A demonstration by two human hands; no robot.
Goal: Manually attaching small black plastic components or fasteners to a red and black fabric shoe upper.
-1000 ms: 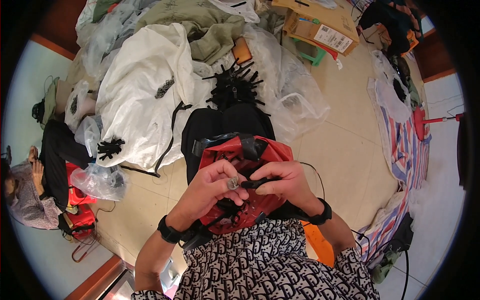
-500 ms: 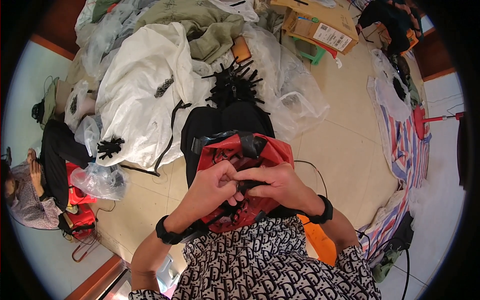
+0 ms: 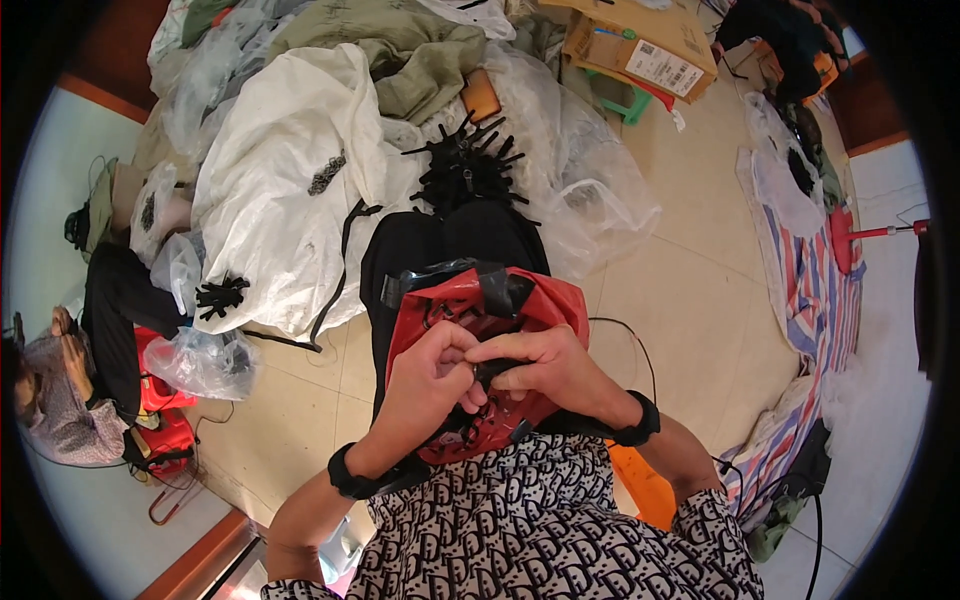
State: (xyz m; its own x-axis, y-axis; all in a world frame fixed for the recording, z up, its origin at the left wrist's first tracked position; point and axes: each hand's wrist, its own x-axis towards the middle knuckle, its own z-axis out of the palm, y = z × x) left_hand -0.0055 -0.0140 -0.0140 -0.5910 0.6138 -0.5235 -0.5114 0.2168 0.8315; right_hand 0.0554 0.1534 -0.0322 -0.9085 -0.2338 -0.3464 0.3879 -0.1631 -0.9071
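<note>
My left hand [image 3: 432, 372] and my right hand [image 3: 545, 368] meet over my lap, fingertips pinched together. Between them sits a small black strap piece [image 3: 490, 370], mostly covered by the fingers; its exact form is hard to make out. Under the hands, a red plastic bag [image 3: 560, 305] lies open across my lap, with small dark pieces inside and black tape at its far edge. Beyond it, a bundle of black straps [image 3: 465, 180] with small metal parts rests at the far end of my black-trousered legs.
A white woven sack [image 3: 285, 190] on the left bears a smaller black strap bundle [image 3: 222, 296] and a pile of dark metal bits [image 3: 327, 174]. Clear plastic [image 3: 590, 170] and a cardboard box [image 3: 640, 50] lie beyond. Another person's hand [image 3: 75, 360] shows at far left.
My hands stay pinched together over the bag, with only a slight shift of the fingers. My left forearm has moved a little to the right.
</note>
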